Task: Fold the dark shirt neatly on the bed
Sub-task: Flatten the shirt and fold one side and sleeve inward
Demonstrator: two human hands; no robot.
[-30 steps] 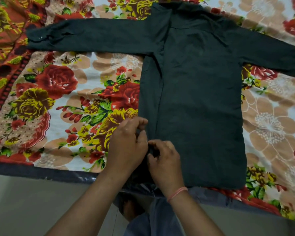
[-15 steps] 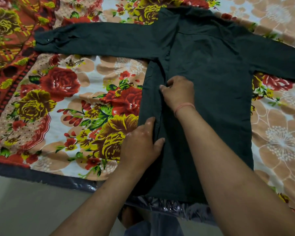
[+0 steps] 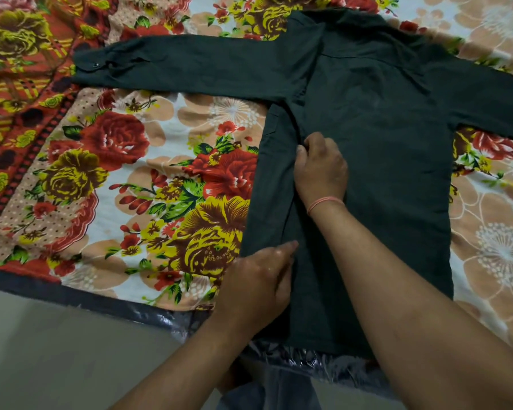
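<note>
Floral bedding (image 3: 137, 184) is covering the bed, and the dark shirt (image 3: 376, 161) is being worked on near its front edge. At the centre, the right hand (image 3: 320, 170) is being held closed, its fingertips pinching the cloth along the lengthwise crease on the shirt's left side. The left hand (image 3: 258, 282) is being pressed flat and open just below it, on the same crease near the hem. Half a second ago both hands were already placed this way; a second ago they were bunched together at the hem's corner, so the right hand has been carried up the fold line. This is being read as the side panel's fold being straightened and set along its whole length. Outward from the hands, the left sleeve (image 3: 190, 66) is lying stretched across the sheet, its cuff (image 3: 92, 65) well apart from the body, while the right sleeve (image 3: 492, 102) is running out of view. Neither sleeve is yet folded in, so most of the task is judged to be remaining.
</note>
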